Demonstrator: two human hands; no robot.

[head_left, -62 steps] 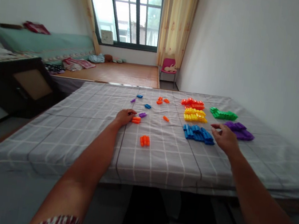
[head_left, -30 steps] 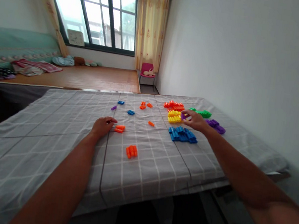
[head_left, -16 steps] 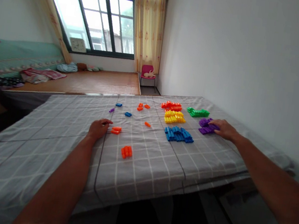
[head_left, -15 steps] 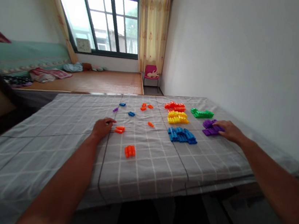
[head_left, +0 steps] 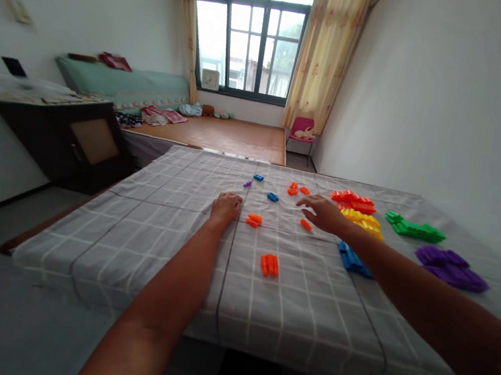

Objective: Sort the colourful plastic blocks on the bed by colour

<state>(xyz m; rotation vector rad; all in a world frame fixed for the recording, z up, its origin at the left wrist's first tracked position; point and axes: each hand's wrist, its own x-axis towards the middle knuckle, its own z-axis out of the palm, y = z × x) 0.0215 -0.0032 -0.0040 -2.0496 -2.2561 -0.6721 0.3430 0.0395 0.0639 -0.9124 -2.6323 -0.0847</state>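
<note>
My left hand [head_left: 226, 208] rests on the checked cloth with curled fingers, left of two orange pieces [head_left: 254, 220]; what is between the fingers, if anything, is hidden. My right hand [head_left: 322, 213] reaches over the cloth with its fingers apart and nothing in them, close to a single orange piece [head_left: 305, 224]. Small blue pieces [head_left: 272, 196] and a purple piece [head_left: 247, 184] lie between and beyond the hands. Nearer the front is an orange group [head_left: 270, 265]. Piles of red [head_left: 353, 200], yellow [head_left: 363, 222], blue [head_left: 352, 259], green [head_left: 415, 228] and purple [head_left: 451, 267] stand on the right.
A grey checked cloth [head_left: 143, 229] covers the table. More orange pieces [head_left: 293, 189] lie farther back. Beyond are a wooden platform [head_left: 233, 138], a pink chair [head_left: 302, 134] and a window. A dark cabinet [head_left: 86, 138] stands at the left, a white wall at the right.
My right hand has left the purple pile and moved left to the loose pieces. The view has turned left. My left hand stays near the two orange pieces.
</note>
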